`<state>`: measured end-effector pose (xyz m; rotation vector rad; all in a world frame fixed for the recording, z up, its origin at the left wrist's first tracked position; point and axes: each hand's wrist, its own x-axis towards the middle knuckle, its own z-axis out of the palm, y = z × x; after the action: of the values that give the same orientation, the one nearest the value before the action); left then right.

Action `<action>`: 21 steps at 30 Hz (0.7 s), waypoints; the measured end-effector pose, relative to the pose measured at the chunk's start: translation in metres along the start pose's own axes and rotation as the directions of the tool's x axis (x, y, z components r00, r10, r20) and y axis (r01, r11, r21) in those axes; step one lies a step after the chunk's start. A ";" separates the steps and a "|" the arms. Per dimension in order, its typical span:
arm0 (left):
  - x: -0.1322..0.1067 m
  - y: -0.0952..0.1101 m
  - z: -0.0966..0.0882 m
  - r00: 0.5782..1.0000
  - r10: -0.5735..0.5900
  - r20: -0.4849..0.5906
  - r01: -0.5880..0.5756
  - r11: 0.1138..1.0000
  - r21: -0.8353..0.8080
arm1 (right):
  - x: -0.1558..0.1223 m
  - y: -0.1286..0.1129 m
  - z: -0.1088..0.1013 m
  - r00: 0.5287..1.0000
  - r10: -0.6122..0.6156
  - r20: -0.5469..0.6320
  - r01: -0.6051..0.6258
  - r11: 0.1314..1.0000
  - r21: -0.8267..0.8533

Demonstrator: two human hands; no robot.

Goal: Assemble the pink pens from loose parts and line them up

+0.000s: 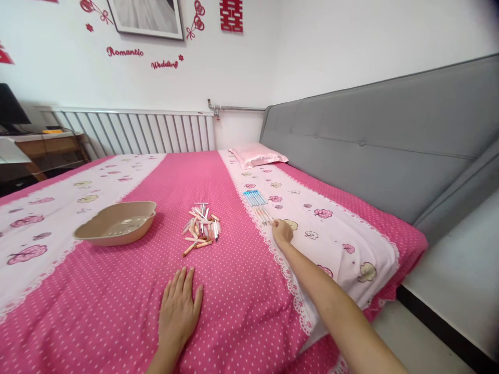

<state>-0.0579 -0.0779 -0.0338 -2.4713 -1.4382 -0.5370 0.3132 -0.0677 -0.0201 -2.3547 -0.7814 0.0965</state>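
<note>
The left hand (179, 306) lay flat on dotted cloth (234, 311). The right hand (283, 232) touched skinny pens (261, 213) lined up there; I couldn't tell its grip. A messy stick pile (203, 228) and curvy, shiny tub (117, 239) sat left.

This is a home bedroom: a wide, pink-covered bed (241, 291), a grey padded headboard (374, 135) along its right edge and a satiny pink pillow (258, 155) by the far right corner. Past the far edge are a ribbed radiator (134, 131), red "Romantic Wedding" lettering (125, 52) and a framed picture (147, 18) on the white wall (249, 72).
</note>
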 end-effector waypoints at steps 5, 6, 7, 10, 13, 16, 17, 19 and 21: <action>-0.001 0.001 -0.001 1.000 0.001 -0.003 -0.001 1.000 -0.014 | -0.001 -0.001 0.000 1.000 -0.012 -0.027 0.011 0.999 -0.031; -0.001 0.001 -0.002 1.000 0.000 -0.002 0.000 1.000 -0.016 | -0.001 -0.002 0.000 0.999 -0.009 -0.031 0.008 0.999 -0.036; -0.001 0.001 -0.002 1.000 -0.002 -0.001 0.002 1.000 -0.018 | -0.001 -0.002 0.000 0.999 -0.005 -0.033 0.004 0.999 -0.041; -0.001 0.002 -0.003 1.000 -0.009 0.002 0.009 1.000 -0.025 | 0.000 -0.004 0.000 0.999 0.005 -0.035 -0.007 0.999 -0.052; -0.001 0.002 -0.003 1.000 -0.014 0.007 0.014 1.000 -0.027 | 0.000 -0.005 0.000 0.999 0.009 -0.036 -0.011 0.998 -0.059; -0.001 0.002 -0.003 1.000 -0.018 0.008 0.018 0.999 -0.031 | 0.001 -0.006 0.000 0.999 0.009 -0.035 -0.012 0.998 -0.062; -0.001 0.002 -0.003 1.000 -0.018 0.008 0.018 0.999 -0.031 | 0.001 -0.006 0.000 0.999 0.007 -0.034 -0.009 0.998 -0.061; -0.002 0.002 -0.003 1.000 -0.018 0.011 0.018 1.000 -0.024 | 0.001 -0.007 0.000 1.000 0.000 -0.030 -0.002 0.998 -0.057; -0.002 0.002 -0.003 1.000 -0.020 0.015 0.021 1.000 -0.016 | 0.001 -0.007 0.000 1.000 -0.007 -0.026 0.006 0.999 -0.053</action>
<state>-0.0576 -0.0818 -0.0319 -2.4807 -1.4718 -0.5383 0.3105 -0.0631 -0.0154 -2.3981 -0.7877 0.0421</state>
